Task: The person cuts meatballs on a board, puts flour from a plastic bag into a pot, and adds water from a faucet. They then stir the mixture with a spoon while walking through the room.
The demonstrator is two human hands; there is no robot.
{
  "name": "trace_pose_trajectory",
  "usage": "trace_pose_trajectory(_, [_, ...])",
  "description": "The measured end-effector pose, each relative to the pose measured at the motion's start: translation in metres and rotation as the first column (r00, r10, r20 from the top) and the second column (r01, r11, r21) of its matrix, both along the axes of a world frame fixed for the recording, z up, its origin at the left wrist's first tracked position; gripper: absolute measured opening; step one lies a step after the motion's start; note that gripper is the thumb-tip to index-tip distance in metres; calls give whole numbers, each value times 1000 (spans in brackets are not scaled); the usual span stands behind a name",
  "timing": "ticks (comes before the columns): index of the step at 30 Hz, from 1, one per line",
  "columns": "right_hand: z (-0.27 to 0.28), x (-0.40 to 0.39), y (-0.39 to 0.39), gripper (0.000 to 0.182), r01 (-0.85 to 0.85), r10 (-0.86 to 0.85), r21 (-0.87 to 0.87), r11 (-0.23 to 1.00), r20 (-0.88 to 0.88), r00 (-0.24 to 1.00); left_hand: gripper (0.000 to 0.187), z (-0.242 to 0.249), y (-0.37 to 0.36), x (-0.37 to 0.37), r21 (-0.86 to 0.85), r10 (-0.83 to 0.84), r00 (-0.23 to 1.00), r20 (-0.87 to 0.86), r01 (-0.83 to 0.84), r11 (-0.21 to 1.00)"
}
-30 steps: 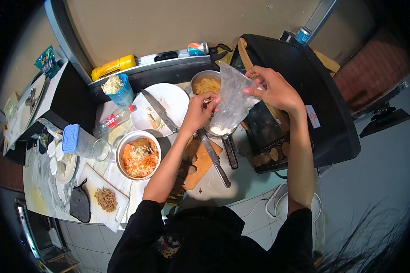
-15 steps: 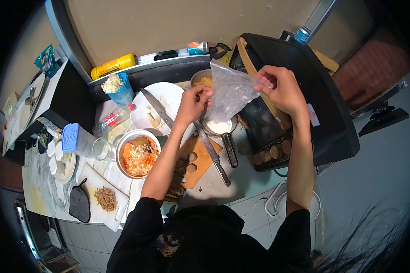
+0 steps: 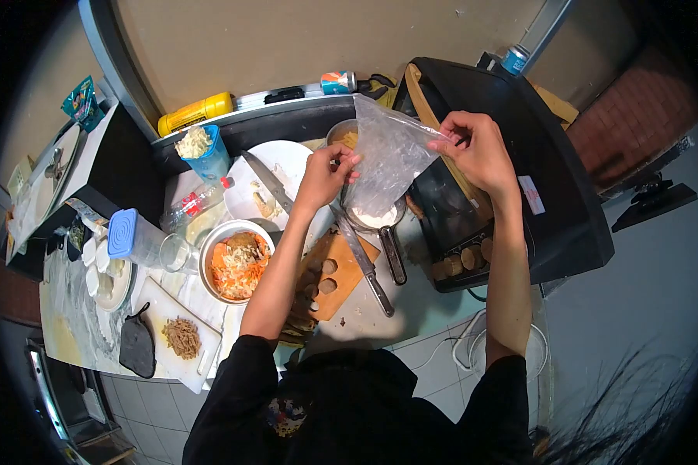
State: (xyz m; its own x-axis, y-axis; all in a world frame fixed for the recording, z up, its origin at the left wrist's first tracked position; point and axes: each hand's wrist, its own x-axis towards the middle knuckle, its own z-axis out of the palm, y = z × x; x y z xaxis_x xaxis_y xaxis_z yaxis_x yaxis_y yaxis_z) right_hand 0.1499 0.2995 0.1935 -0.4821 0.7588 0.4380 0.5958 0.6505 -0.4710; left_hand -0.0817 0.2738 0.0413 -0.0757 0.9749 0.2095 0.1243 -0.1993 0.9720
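Note:
A clear plastic bag (image 3: pixel 392 151) hangs stretched between my two hands. My left hand (image 3: pixel 327 174) pinches its left side. At the bag's upper right corner, the fingers of my right hand (image 3: pixel 477 147) are closed on the edge. Below the bag sits a small dark-handled pan (image 3: pixel 378 219) with white powder in it, partly hidden by the plastic. Behind the bag, a metal bowl (image 3: pixel 340 132) holding something yellow is partly covered. A long knife (image 3: pixel 367 267) lies across a wooden board (image 3: pixel 349 279) with several brown round pieces, under my left forearm.
At left stand a bowl of shredded vegetables (image 3: pixel 236 263), a white board with shredded brown food (image 3: pixel 198 360), a lidded container (image 3: pixel 132 236) and a large white bowl (image 3: pixel 244 198) with a knife across it. A black oven-like appliance (image 3: pixel 543 225) holding several brown pieces stands at right.
The bag has shifted slightly and spread a little wider, its lower part tilting. Both hands keep their hold with only small finger movements. The view has moved slightly.

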Motion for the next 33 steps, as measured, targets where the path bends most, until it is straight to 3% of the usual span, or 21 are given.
trace_pose_trajectory(2, [-1,1,2,17,59,-60,-22,998,-82,995,18,-1,3,0,4,0,1000,0,0,1000])
trace_pose_trajectory(5, [-13,0,3,16,-10,10,6,1000,-39,999,16,-2,3,-1,12,4,1000,3,-4,1000])
trace_pose_trajectory(13, [-16,2,-8,9,68,-65,31,997,-83,994,14,-5,3,2,31,12,999,47,-13,999])
trace_pose_trajectory(17, [-23,4,-15,5,-31,2,-124,992,-224,975,14,-6,3,3,59,9,1000,-20,-8,998])
trace_pose_trajectory(19, [-17,6,-22,7,-23,-41,-188,982,-332,942,16,-8,-5,5,72,62,994,90,-68,995])
trace_pose_trajectory(23, [-20,10,-42,7,-27,-21,-138,990,-338,941,28,-21,-31,5,-15,165,958,233,-166,986])
trace_pose_trajectory(25, [-28,15,-46,4,43,-108,-174,984,-385,917,49,-23,-50,4,-329,155,890,428,-6,944])
trace_pose_trajectory(27, [-44,12,-55,2,-22,8,-43,999,-298,954,69,-20,-65,9,-391,48,810,584,229,891])
trace_pose_trajectory(28, [-42,11,-65,4,17,-29,-49,999,-255,966,79,-18,-69,12,-410,2,782,623,325,852])
trace_pose_trajectory(29, [-45,12,-76,4,15,-26,-48,999,-254,967,79,-16,-69,13,-409,3,782,624,324,853])
trace_pose_trajectory(31, [-50,15,-101,9,20,-29,-40,999,-240,970,82,-13,-68,13,-256,-71,460,885,609,751])
trace_pose_trajectory(33, [-59,11,-124,19,-31,41,171,985,-58,997,75,-12,-69,13,-180,-119,395,911,639,748])
